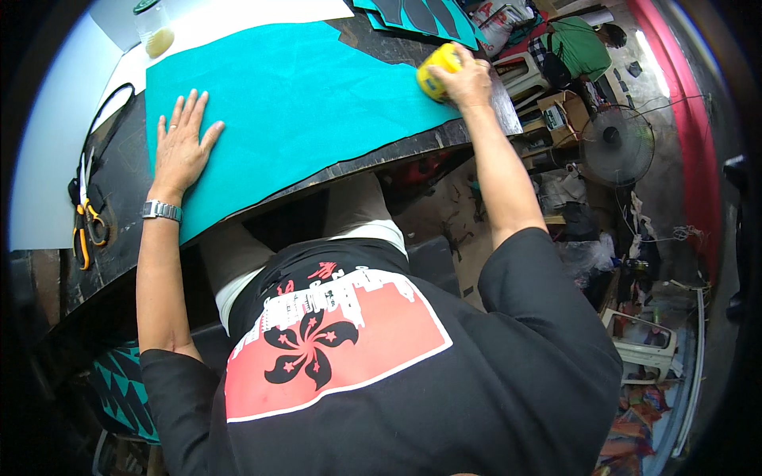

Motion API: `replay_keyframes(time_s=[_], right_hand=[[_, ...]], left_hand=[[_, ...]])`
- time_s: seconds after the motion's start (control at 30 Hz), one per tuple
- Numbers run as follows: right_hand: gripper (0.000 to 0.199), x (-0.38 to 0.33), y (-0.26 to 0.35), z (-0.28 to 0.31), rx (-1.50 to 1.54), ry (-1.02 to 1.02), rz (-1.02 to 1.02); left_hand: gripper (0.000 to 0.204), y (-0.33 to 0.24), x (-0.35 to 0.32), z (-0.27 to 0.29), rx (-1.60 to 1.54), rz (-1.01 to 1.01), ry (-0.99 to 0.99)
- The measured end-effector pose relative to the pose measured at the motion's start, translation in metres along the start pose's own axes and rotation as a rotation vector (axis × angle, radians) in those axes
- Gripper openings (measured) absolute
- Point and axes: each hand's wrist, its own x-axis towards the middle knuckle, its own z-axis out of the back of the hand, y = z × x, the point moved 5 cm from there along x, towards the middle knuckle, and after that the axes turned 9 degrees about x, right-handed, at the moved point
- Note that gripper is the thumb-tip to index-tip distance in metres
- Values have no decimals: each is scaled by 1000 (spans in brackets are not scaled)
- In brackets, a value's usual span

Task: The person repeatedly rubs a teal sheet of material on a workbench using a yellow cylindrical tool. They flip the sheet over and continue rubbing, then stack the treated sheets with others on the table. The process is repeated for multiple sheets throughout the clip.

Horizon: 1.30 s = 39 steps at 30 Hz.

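Observation:
A large teal sheet [294, 119] of fabric-like material lies spread over the dark worktable [123, 170]. My left hand [184, 141] rests flat on the sheet's left part, fingers stretched out. At the sheet's far right corner, my right hand [470, 83] is wrapped round a yellow tub [435, 73], which is tilted and at the sheet's surface. Whether the tub touches the sheet, I cannot tell. Its underside is hidden.
Scissors [89, 218] with orange-and-black handles lie at the table's left. A clear jar [155, 32] with a green lid stands at the far left. Teal pieces with dark shapes [417, 16] lie at the back. A fan [619, 143] and a person in green [579, 47] are right.

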Motion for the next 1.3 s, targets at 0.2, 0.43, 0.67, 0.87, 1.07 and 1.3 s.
replay_keyframes(time_s=[0.2,0.43,0.67,0.87,1.07,1.3], right_hand=[[130,28,-66,7,25,6,-107],[113,-62,55,27,714,180,543],[44,-132,148,35,588,406,614],[32,-50,143,143,688,344,611],[57,31,90,91,772,634,159],[60,0,-2,-62,629,647,-280]], left_hand=[[114,-21,-104,45,-136,-283,272],[29,-2,-130,102,-396,-195,-121],[30,22,-100,225,145,-222,-659],[44,42,-116,266,-141,-114,-1229],[41,-44,-105,169,-247,-114,-688],[40,-50,-105,57,-468,25,-116]])
